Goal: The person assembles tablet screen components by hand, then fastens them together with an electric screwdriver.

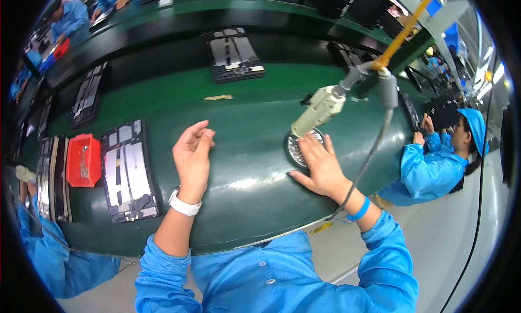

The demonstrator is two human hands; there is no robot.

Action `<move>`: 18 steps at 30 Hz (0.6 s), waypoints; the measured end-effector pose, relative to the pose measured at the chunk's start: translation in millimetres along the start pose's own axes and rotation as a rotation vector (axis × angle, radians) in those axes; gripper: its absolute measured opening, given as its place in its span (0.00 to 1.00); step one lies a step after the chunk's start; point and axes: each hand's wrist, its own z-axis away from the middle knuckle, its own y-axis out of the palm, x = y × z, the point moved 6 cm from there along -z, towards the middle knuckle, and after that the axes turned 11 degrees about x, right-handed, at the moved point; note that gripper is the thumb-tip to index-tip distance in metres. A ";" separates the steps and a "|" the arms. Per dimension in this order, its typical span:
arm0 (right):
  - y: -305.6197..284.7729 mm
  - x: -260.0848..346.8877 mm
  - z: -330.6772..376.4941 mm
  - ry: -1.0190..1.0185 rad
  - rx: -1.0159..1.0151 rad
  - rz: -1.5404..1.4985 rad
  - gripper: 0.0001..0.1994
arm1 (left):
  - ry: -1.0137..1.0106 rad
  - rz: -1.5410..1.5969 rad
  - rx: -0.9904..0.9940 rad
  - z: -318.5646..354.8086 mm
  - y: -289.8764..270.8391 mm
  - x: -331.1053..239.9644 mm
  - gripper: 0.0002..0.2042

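Observation:
My right hand (321, 166) reaches over a round dish (290, 153) of small shiny metal pieces, its fingers stretched out and thumb apart. Beyond the fingertips hangs a pale green power screwdriver (319, 111), its lower end at the dish's far rim. I cannot make out anything gripped in that hand. My left hand (192, 153) hovers over the green bench, fingers loosely bent, and nothing shows in it. To its left lies an opened tablet-like device (127, 172) with silver panels inside.
A red bin (84, 160) with small parts stands left, beside upright device panels (53, 177). Another opened device (234, 53) lies on the dark far strip. A grey cable (380, 145) loops down near my right forearm. A co-worker (439, 158) sits at the right.

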 end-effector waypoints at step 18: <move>8.2 -30.2 5.6 0.221 -0.401 -0.329 0.45 | 0.207 -0.170 0.050 2.6 19.5 -10.9 0.07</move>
